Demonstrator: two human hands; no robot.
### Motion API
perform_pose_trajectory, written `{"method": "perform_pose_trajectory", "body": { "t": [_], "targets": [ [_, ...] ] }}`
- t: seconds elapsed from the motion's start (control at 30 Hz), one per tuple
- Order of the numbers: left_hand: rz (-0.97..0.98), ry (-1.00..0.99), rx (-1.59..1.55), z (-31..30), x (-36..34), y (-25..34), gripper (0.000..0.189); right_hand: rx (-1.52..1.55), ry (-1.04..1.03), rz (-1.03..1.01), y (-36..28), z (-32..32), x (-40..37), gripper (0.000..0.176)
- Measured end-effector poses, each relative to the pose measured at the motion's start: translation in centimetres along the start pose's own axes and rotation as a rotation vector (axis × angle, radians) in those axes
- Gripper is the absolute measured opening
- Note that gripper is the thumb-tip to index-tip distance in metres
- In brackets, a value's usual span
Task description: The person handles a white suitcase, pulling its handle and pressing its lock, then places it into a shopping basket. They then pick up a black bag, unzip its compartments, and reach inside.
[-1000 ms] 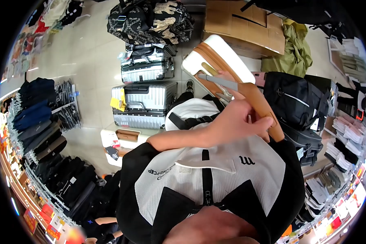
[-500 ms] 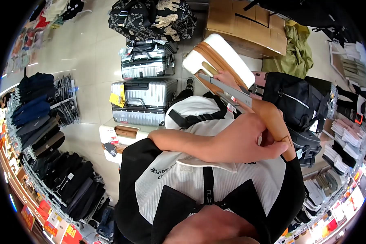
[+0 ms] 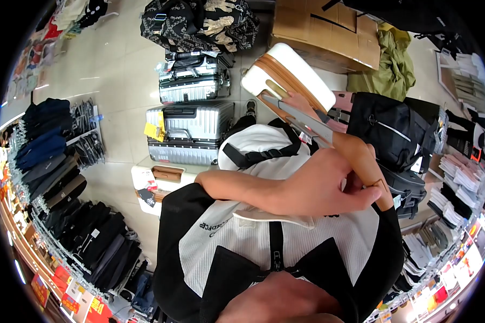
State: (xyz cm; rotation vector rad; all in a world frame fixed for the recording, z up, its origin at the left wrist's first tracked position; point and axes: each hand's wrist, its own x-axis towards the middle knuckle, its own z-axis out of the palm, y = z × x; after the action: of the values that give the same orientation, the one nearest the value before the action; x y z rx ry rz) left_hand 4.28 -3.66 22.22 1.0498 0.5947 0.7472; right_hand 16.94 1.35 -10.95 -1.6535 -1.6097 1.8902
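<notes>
A white suitcase (image 3: 305, 71) with brown trim stands tilted in front of me, its telescopic handle pulled out. The handle's metal rods (image 3: 322, 130) run toward me and end in a brown grip (image 3: 359, 153). My left hand (image 3: 328, 183) reaches across my chest and is closed round this grip, thumb on the near side. Farther off, my right hand (image 3: 298, 102) is against the top of the suitcase, beside the rods. The rods cover part of it, so I cannot make out how its fingers lie. The grip and my left hand hide most of my right forearm.
To the left stand silver suitcases (image 3: 191, 126) and another white suitcase (image 3: 167, 175). A patterned bag (image 3: 199, 24) and a cardboard box (image 3: 326, 35) are at the far side. Black backpacks (image 3: 390, 126) stand close on the right. Clothes racks (image 3: 99, 242) line the left side.
</notes>
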Motion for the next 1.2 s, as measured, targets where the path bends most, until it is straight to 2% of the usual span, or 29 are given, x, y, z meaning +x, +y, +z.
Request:
{"method": "perform_pose_trajectory", "body": {
  "t": [0.1,0.13,0.23,0.33,0.4,0.5,0.53,0.57,0.6,0.7,0.77,0.8,0.87,0.9,0.93,1.07,1.17,1.2],
  "targets": [
    [-0.058,-0.033,-0.042,-0.8,0.1,-0.4,0.018,-0.013,-0.011,-0.071,0.2,0.0,0.1,0.033],
    [0.043,0.04,-0.081,-0.7,0.3,-1.5,0.009,-0.017,-0.017,-0.099,0.3,0.0,0.1,0.034],
    [-0.047,0.235,-0.427,-0.8,0.1,-4.1,0.007,-0.038,-0.043,-0.209,0.8,-0.2,0.1,0.036],
    [-0.403,0.392,-0.294,-4.3,-0.2,-8.3,0.009,-0.082,-0.086,-0.328,0.3,-0.7,-0.9,0.038],
    [-0.461,0.446,-0.214,-6.7,-0.6,-12.4,0.01,-0.108,-0.109,-0.389,-0.6,-1.2,-1.7,0.039],
    [-0.592,0.317,-0.081,-10.1,-1.4,-15.8,0.014,-0.029,-0.069,-0.383,-2.9,-1.1,-3.1,0.036],
    [-0.523,0.207,-0.086,-10.9,-1.3,-15.5,0.018,0.018,-0.038,-0.372,-3.9,-0.9,-3.5,0.031],
    [-0.511,0.183,-0.066,-11.3,-1.1,-15.1,0.018,0.066,-0.006,-0.363,-5.0,-0.7,-3.9,0.028],
    [-0.496,0.16,-0.044,-11.7,-0.6,-14.3,0.019,0.142,0.117,-0.494,-5.0,0.0,-3.5,0.018],
    [-0.527,0.171,0.029,-13.5,0.2,-16.9,0.02,0.27,-0.064,-0.275,2.4,0.0,2.7,0.021],
    [-0.542,0.206,0.057,-15.2,0.5,-19.1,0.023,0.528,-0.044,0.067,-0.3,-0.4,2.2,0.022],
    [-0.608,0.229,0.157,-16.0,0.2,-20.4,0.029,0.454,0.028,0.126,-2.2,-0.4,1.7,0.024],
    [-0.596,0.279,0.232,-17.1,-0.8,-24.5,0.033,0.484,0.02,0.138,-3.2,-0.1,0.8,0.026],
    [-0.586,0.304,0.269,-17.1,-0.7,-24.1,0.036,0.495,0.017,0.142,-3.6,-0.4,0.3,0.026],
    [-0.664,0.278,0.436,-17.2,-0.8,-23.3,0.039,0.429,-0.006,0.115,-4.4,-0.8,-0.7,0.028],
    [-0.774,0.228,0.757,-17.4,-1.2,-23.0,0.047,0.383,0.086,0.102,-3.2,-1.3,-2.1,0.029],
    [-0.729,0.054,0.43,-19.0,-2.8,-22.2,0.05,0.461,0.198,0.094,-4.0,-1.9,-6.1,0.032],
    [-0.747,0.1,0.356,-19.7,-3.5,-21.7,0.041,0.468,0.259,0.085,-3.4,-2.1,-7.7,0.032]
  ]
}}
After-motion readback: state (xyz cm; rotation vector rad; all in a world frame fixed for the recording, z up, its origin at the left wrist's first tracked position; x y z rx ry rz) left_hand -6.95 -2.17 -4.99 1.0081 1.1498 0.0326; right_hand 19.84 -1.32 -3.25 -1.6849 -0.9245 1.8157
